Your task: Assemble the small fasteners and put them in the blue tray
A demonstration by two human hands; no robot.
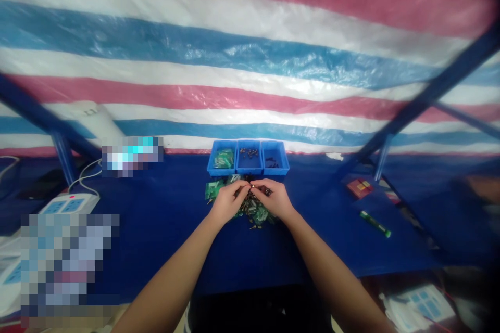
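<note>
Over a heap of mixed small parts, my left hand and my right hand meet fingertip to fingertip. Both are closed in a pinch on a small brass-coloured metal part, mostly covered by the fingers. The heap holds brass-coloured and dark pieces among green-and-clear pieces. Just beyond the hands stand three joined blue bins: the left bin holds green-and-clear pieces, the middle bin small metal parts, and the right bin dark thin pieces.
On the blue tabletop, a green stick-shaped item and a red box lie at the right. A white power strip with a cable is at the left. Blue frame bars slope at both sides, before a striped sheet.
</note>
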